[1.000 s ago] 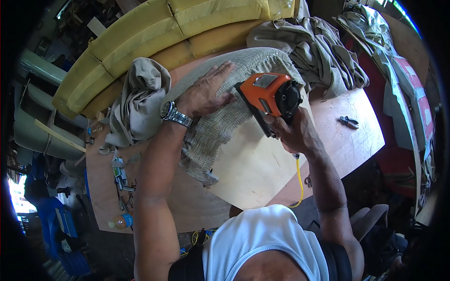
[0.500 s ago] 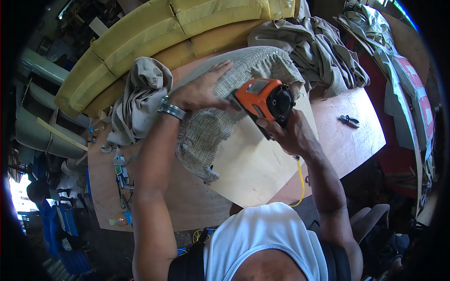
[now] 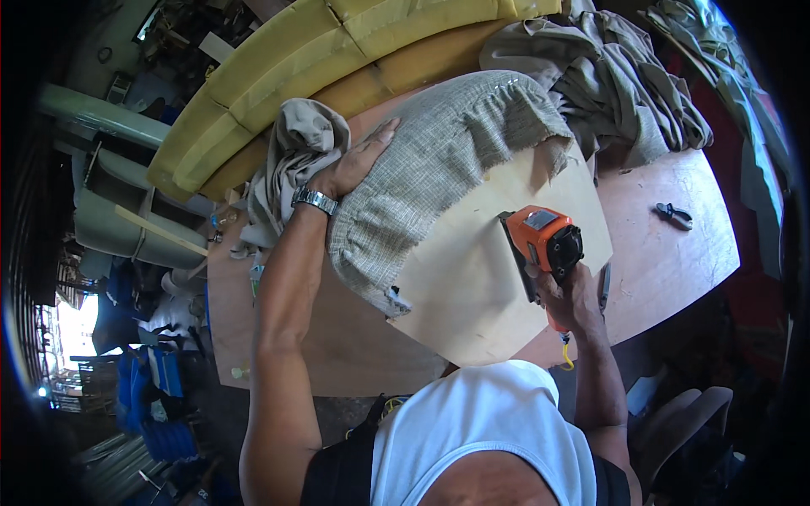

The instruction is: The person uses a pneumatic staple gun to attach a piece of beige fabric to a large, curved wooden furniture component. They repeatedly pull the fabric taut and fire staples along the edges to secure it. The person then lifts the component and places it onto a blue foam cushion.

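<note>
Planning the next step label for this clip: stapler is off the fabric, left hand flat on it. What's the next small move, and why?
Probably bring the orange staple gun back to the fabric's loose edge near the plywood panel's upper corner. The right hand holds the gun over bare wood, clear of the cloth, while the left hand presses the fabric flat. The edge there looks ragged and unfastened.

The right hand [image 3: 574, 299] wraps the orange stapler's [image 3: 544, 244] grip, hiding the handle and trigger. The plywood panel's [image 3: 489, 278] ten o'clock part lies under grey fabric [image 3: 439, 177]. The person's white shirt [image 3: 481, 430] covers the counter's [image 3: 666, 261] six o'clock edge. Small items [image 3: 253, 270] at nine o'clock are too tiny to identify.
</note>
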A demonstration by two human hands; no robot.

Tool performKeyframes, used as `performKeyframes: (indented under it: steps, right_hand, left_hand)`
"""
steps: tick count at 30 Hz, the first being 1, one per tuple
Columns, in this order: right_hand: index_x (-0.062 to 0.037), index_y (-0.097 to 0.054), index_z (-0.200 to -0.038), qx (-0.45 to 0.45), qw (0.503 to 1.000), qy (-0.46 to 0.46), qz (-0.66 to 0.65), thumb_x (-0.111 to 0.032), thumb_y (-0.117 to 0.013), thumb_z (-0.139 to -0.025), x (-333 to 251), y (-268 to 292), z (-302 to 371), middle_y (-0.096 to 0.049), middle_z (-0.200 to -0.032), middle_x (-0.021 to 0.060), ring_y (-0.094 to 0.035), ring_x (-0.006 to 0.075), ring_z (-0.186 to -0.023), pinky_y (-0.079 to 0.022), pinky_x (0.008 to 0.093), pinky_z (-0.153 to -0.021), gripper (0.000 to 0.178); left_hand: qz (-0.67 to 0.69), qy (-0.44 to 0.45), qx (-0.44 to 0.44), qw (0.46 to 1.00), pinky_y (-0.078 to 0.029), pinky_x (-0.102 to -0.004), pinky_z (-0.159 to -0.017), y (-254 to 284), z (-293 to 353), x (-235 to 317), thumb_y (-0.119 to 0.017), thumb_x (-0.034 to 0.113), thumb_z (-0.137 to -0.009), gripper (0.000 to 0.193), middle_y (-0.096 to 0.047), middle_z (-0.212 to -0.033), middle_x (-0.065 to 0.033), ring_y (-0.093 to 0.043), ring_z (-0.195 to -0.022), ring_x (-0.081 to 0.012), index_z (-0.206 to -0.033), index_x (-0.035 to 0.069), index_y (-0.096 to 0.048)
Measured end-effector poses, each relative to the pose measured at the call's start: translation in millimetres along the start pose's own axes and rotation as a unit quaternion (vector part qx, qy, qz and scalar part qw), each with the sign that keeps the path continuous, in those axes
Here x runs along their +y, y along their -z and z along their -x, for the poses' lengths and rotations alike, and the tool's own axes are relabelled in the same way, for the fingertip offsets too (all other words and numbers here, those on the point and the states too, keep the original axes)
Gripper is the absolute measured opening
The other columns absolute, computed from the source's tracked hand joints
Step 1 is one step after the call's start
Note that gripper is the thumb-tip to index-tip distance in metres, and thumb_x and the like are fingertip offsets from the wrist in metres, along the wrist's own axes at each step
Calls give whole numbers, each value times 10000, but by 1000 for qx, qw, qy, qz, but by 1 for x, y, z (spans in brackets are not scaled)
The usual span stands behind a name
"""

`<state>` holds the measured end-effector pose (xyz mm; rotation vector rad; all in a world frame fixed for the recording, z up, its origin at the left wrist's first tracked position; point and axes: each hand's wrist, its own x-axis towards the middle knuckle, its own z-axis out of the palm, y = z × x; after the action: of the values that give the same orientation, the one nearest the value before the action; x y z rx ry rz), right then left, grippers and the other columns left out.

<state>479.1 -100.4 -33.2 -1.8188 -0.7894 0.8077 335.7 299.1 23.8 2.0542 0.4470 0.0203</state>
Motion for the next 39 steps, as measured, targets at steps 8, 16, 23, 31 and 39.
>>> performKeyframes:
  steps: [8, 16, 23, 31, 39]
  right_hand:
    - [-19, -664, -924, -18, 999, -4, -36, -385, -706, -930, -7, 4, -2, -605, -628, 29, -580, 125, -586, -466, 321, -560, 369]
    - [-27, -694, -1062, -12, 990, 138, 11, -351, -742, -893, -80, -13, -33, -713, -798, 111, -683, 209, -705, -537, 363, -671, 369]
    - [-55, -708, -1071, -26, 985, 167, 47, -506, -712, -906, -104, -36, -50, -728, -832, 100, -700, 217, -734, -546, 369, -672, 480]
    - [-57, -690, -1096, -15, 981, 183, 58, -478, -712, -918, -104, -39, -39, -709, -790, 91, -692, 214, -715, -537, 384, -661, 457]
    - [-73, -697, -1133, -39, 982, 162, 87, -511, -686, -924, -107, -38, -38, -699, -757, 92, -685, 202, -694, -537, 377, -655, 486]
  left_hand:
    - [-249, -56, 37, 966, -138, -366, -1250, -29, 37, 60, -450, 411, -1043, 687, -217, -1635, -224, -189, -1530, -318, -1571, 24, -243]
    - [-305, -78, 61, 947, -214, -408, -1232, -32, 37, 54, -660, 504, -908, 881, -250, -1626, -220, -234, -1514, -347, -1581, 95, -264]
    - [-312, -42, 78, 946, -240, -435, -1230, -37, 37, 49, -768, 573, -770, 1053, -238, -1637, -189, -253, -1507, -350, -1590, 158, -255]
    - [-305, -64, 76, 947, -252, -446, -1227, -33, 37, 44, -823, 552, -687, 1156, -236, -1635, -198, -254, -1504, -359, -1592, 133, -238]
    - [-316, -44, 73, 945, -237, -430, -1236, -34, 40, 51, -893, 532, -581, 1298, -221, -1638, -200, -231, -1512, -357, -1592, 96, -206]
